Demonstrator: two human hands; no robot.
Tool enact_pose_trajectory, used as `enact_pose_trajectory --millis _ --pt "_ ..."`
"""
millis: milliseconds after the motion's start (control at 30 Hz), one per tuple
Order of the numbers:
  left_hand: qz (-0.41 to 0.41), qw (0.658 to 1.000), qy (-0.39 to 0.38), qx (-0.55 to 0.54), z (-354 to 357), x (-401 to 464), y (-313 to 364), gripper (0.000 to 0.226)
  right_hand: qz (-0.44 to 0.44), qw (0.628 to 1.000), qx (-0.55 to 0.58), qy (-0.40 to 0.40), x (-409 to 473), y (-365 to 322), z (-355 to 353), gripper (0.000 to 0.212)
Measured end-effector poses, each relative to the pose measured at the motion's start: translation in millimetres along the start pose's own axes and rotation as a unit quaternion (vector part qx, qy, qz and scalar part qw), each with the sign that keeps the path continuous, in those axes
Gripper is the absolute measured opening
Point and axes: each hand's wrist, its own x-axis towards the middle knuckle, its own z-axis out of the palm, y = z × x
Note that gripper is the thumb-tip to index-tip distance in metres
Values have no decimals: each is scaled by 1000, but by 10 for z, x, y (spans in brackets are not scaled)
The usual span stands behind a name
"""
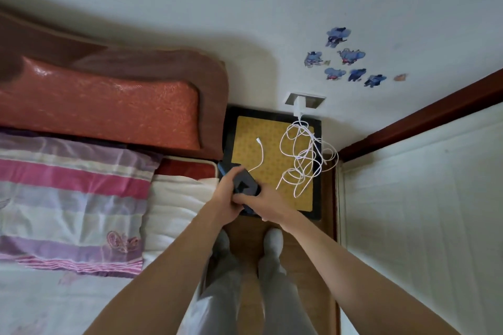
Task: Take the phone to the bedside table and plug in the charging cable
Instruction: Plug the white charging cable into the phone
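Both hands hold a dark phone (pixel 244 184) over the near left corner of the bedside table (pixel 317 171), which has a black frame and a yellow patterned top. My left hand (pixel 226 198) grips it from the left, my right hand (pixel 268 205) from the near right. A white charging cable (pixel 302 155) lies in a loose tangle on the table's right half. Its free plug end (pixel 258 140) rests on the yellow top, just beyond the phone. The cable runs up to a white charger (pixel 299 105) in the wall socket.
The bed lies to the left with a striped purple-pink pillow (pixel 73 198) and a red padded headboard (pixel 103 106). A white panel with a dark wooden frame (pixel 408 122) stands at right. My legs and socked feet stand on the narrow wooden floor (pixel 307 266).
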Motion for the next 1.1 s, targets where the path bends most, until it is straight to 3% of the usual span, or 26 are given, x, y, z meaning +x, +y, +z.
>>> enact_pose_trajectory --millis 100,200,367,467,600,667,800,933,1033,1100 --pt "-28 999 -10 -17 -75 202 22 49 3 996 -71 -50 250 57 -138 50" --pt "-15 999 20 -36 -176 442 15 44 24 993 -115 16 642 145 -348 55" --pt "-25 995 46 -90 -314 754 -30 23 48 989 -112 88 1441 329 -459 28" --pt "-28 989 28 -145 -362 879 -5 28 46 979 -156 121 1823 369 -377 17" --pt "-3 976 34 -216 -413 1020 50 35 54 961 -211 173 2190 455 -272 45" --pt "13 969 18 -245 -398 1041 83 28 50 957 -211 193 2293 506 -261 47" --pt "37 957 3 -287 -352 1026 158 27 21 956 -210 202 2387 569 -353 11" --pt "42 949 -13 -313 -286 933 231 26 22 973 -147 175 2349 545 -438 39" --pt "30 948 -7 -317 -182 802 272 27 -15 987 -1 158 2154 463 -488 10" --pt "21 949 5 -313 -105 728 295 32 -28 984 106 139 1985 410 -567 20"
